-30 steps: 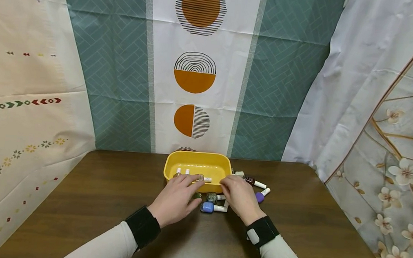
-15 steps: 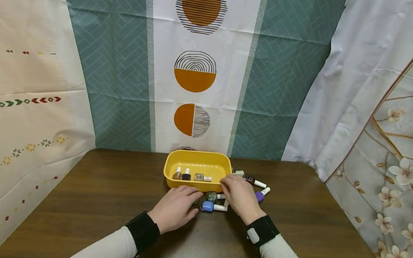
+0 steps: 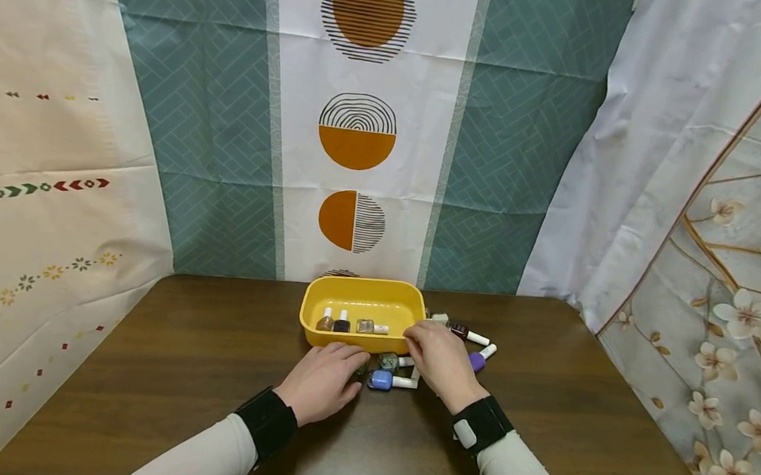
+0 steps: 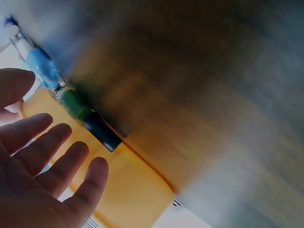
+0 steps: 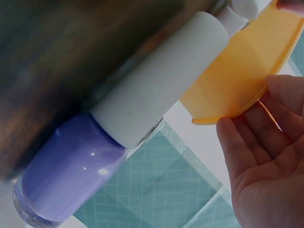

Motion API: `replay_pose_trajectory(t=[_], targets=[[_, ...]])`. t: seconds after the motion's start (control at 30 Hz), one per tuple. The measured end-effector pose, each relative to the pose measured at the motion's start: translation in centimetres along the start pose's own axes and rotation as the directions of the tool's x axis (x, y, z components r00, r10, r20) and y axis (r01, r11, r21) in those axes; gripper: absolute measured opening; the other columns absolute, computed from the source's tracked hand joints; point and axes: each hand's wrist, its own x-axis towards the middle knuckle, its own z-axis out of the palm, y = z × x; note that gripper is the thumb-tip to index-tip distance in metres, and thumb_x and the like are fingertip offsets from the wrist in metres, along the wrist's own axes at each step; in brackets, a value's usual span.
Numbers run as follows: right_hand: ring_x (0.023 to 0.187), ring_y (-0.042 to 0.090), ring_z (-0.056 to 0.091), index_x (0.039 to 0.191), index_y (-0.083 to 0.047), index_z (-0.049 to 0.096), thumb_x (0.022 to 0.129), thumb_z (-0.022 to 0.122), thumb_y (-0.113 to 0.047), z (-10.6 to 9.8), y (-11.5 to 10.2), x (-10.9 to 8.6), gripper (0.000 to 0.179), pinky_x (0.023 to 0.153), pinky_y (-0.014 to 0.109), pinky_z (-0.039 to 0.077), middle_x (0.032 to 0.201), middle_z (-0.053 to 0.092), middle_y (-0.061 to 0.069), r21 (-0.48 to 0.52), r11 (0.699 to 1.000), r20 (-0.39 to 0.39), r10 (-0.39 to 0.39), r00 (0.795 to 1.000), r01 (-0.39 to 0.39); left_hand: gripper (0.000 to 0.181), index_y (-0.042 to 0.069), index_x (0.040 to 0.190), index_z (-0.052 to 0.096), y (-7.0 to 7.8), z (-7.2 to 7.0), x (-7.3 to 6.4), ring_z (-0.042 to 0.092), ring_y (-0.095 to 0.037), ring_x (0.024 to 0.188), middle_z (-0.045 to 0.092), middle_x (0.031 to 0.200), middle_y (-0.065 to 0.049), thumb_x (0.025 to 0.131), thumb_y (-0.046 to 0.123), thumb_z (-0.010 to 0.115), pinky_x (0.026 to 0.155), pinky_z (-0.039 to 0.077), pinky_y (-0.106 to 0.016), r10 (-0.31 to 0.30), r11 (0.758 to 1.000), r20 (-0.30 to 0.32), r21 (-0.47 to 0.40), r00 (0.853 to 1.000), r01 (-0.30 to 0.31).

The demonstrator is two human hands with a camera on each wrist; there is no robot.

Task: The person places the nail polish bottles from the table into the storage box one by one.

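Note:
My right hand (image 3: pixel 441 356) grips the near right rim of a yellow plastic tub (image 3: pixel 409 293), thumb and fingertips at its edge in the right wrist view. A lilac nail polish bottle (image 5: pixel 71 166) with a white cap lies beneath that hand. My left hand (image 3: pixel 323 380) hovers at the tub's near side, fingers apart and slightly bent, holding nothing. Close to its fingertips lies a green nail polish bottle (image 4: pixel 73 103) with a black cap, mostly hidden in the head view. Beside it are a blue bottle (image 3: pixel 381 379) and a dark glittery bottle (image 3: pixel 388 361), both white-capped.
Inside the tub are an amber bottle (image 3: pixel 324 324), a black bottle (image 3: pixel 342 326) and a pale glittery one (image 3: pixel 364 327). Right of the tub lie a dark red bottle (image 3: pixel 459 331), a purple bottle (image 3: pixel 477 361) and a pale green one (image 3: pixel 440 318). Fabric hangs behind the table (image 3: pixel 223 329).
My left hand has drawn back from over the tub to its near side, uncovering the bottles inside. My right hand stays at the rim.

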Motion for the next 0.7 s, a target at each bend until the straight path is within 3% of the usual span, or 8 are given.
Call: replay_pose_trajectory(t=[0.3,0.7], targets=[[0.104,0.025,0.071,0.113,-0.008,0.083,0.100,0.084,-0.015,-0.03,-0.08,0.03,0.014,0.101,0.046,0.060,0.111,0.078,0.005,0.007,1.000,-0.003,-0.003,1.000,0.003,0.048,0.007,0.143,0.069,-0.18,0.31,0.32,0.065,-0.031,0.131,0.071,0.141,-0.008,0.102,0.029,0.082,0.111,0.052,-0.053,-0.018,1.000,0.017,0.008,1.000,0.018],[0.105,0.025,0.071,0.111,-0.009,0.082,0.101,0.084,-0.015,0.02,0.08,-0.04,0.013,0.100,0.045,0.061,0.110,0.077,0.005,-0.001,1.000,-0.013,-0.019,1.000,0.019,0.038,0.008,0.129,0.078,-0.21,0.06,0.39,0.066,-0.023,0.104,0.068,0.117,-0.006,0.097,0.026,0.088,0.096,0.058,-0.047,0.011,1.000,0.014,0.014,1.000,-0.011]])
